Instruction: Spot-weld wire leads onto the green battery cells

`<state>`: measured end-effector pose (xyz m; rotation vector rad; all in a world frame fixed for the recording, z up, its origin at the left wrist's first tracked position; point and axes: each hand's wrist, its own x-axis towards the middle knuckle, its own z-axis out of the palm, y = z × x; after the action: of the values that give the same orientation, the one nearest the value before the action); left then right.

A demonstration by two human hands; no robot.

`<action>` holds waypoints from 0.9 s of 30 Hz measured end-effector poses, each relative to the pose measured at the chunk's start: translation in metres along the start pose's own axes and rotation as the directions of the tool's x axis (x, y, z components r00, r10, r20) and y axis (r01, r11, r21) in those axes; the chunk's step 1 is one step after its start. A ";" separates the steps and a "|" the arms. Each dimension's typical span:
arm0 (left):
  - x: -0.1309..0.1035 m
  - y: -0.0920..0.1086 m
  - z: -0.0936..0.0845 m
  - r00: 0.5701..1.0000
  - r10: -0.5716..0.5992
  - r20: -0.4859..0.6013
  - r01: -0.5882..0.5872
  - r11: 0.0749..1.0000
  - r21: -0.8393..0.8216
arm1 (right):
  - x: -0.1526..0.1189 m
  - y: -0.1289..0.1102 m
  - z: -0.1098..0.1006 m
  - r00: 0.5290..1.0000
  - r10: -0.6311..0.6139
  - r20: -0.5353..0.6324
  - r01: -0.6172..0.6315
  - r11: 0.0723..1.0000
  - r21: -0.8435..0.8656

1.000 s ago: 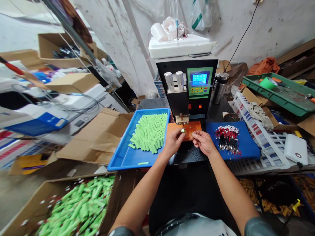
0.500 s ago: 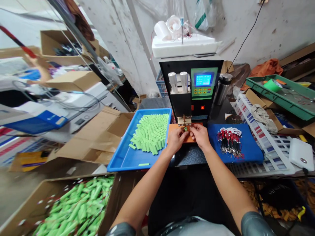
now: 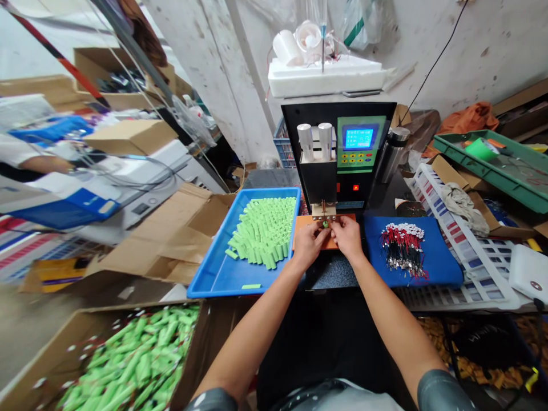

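At the front of a black spot welder (image 3: 317,185), a green battery cell (image 3: 325,224) is end-on just below the two thin electrodes (image 3: 324,209). My left hand (image 3: 308,242) is closed around the cell from the left, over an orange plate (image 3: 300,224). From the right, my right hand (image 3: 348,237) pinches at the cell's end, its fingertips close under the electrodes. Whatever small piece lies in that pinch is too small to make out. Both hands nearly meet at the cell.
A blue tray (image 3: 209,268) of green cells stands left; a blue cloth (image 3: 443,268) with a bundle of red-black wire leads (image 3: 402,248) lies right. A carton (image 3: 64,325) of wired green cells sits lower left. A steel flask (image 3: 394,154) stands behind. A co-worker's arm (image 3: 47,164) shows far left.
My right fingers have moved inward to the cell's end, under the electrodes. The view has shifted slightly. At far left, the co-worker's raised hand has left the red-black pole.
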<state>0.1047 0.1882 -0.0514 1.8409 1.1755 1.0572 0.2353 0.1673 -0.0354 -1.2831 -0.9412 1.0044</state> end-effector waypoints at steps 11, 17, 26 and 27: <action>0.000 -0.001 0.000 1.000 -0.012 -0.001 0.012 0.999 -0.030 | 0.003 0.003 -0.003 0.998 -0.008 -0.065 0.021 0.982 0.190; 0.000 -0.001 0.000 1.000 -0.021 -0.007 0.021 1.000 -0.002 | 0.002 0.001 -0.003 0.999 0.001 -0.043 0.008 0.980 0.200; 0.000 -0.001 0.000 1.000 0.016 -0.005 -0.016 0.999 0.051 | -0.001 0.003 0.001 0.996 -0.068 -0.065 0.066 0.997 -0.030; 0.000 -0.001 0.000 1.000 0.015 -0.006 -0.014 0.998 0.055 | 0.000 0.004 0.001 0.995 -0.078 -0.068 0.074 0.996 -0.057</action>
<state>0.1044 0.1887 -0.0520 1.8917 1.2074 1.0494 0.2338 0.1677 -0.0396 -1.3091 -0.9619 0.8745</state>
